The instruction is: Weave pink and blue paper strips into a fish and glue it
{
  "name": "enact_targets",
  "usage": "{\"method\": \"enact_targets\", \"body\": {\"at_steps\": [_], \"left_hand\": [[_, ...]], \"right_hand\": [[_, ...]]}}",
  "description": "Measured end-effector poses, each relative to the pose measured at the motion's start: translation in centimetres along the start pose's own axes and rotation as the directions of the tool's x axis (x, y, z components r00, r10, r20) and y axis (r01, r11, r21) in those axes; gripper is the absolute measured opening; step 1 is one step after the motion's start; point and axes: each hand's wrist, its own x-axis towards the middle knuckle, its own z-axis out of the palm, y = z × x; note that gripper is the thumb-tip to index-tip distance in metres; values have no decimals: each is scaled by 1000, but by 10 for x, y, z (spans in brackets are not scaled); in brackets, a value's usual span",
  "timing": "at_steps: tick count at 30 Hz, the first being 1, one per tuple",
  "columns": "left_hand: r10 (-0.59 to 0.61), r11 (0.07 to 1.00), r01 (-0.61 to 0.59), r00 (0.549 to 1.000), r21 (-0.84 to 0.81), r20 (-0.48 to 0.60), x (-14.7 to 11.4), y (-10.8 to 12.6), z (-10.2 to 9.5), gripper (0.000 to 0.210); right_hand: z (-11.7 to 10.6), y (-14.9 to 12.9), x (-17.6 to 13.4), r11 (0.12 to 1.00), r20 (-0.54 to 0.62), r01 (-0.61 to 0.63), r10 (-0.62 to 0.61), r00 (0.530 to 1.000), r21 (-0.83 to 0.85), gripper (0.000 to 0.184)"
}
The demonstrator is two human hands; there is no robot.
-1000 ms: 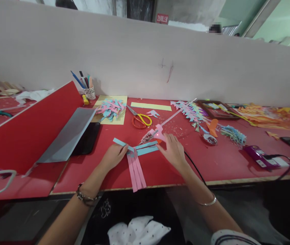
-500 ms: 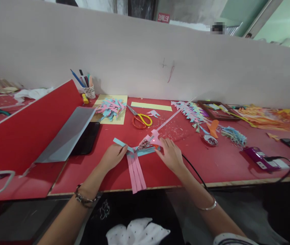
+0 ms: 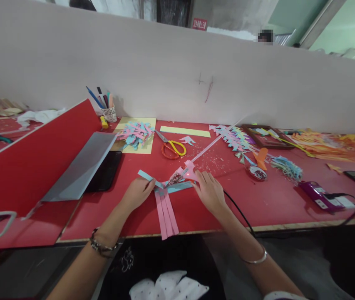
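Observation:
Three pink paper strips (image 3: 166, 212) lie side by side near the table's front edge, crossed at their top by light blue strips (image 3: 148, 176). My left hand (image 3: 138, 192) holds the strips down at the crossing with its fingertips. My right hand (image 3: 209, 191) grips a small pink glue gun (image 3: 186, 171) with a red light on it. The gun's tip touches the blue strip right beside my left fingers. A long pale glue stick (image 3: 212, 143) sticks out of the gun's back, and a black cable (image 3: 238, 208) runs under my right wrist.
Orange and yellow scissors (image 3: 172, 146), a yellow sheet with cut scraps (image 3: 135, 134), a pen cup (image 3: 109, 111) and a pale green strip (image 3: 185, 131) lie behind. A red board (image 3: 30, 158), grey sheet (image 3: 80, 164) and black phone (image 3: 106, 175) are left; paper garlands (image 3: 233, 137) and a purple device (image 3: 317, 195) right.
My right hand has moved the glue gun left and nearer, from behind the strips onto the blue strip at the crossing. My left hand has stayed on the strips.

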Motion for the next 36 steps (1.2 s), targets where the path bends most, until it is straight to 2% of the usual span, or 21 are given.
{"method": "enact_targets", "body": {"at_steps": [8, 27, 36], "left_hand": [[-6, 1000, 6, 1000, -5, 12, 0, 1, -1, 42], [8, 1000, -8, 1000, -19, 0, 0, -1, -1, 42], [35, 999, -35, 999, -27, -14, 0, -3, 0, 42]], "right_hand": [[0, 3, 0, 999, -2, -11, 11, 1000, -46, 27], [-3, 30, -11, 992, -101, -88, 79, 992, -91, 25], [-8, 44, -15, 986, -93, -123, 112, 989, -116, 23]]}}
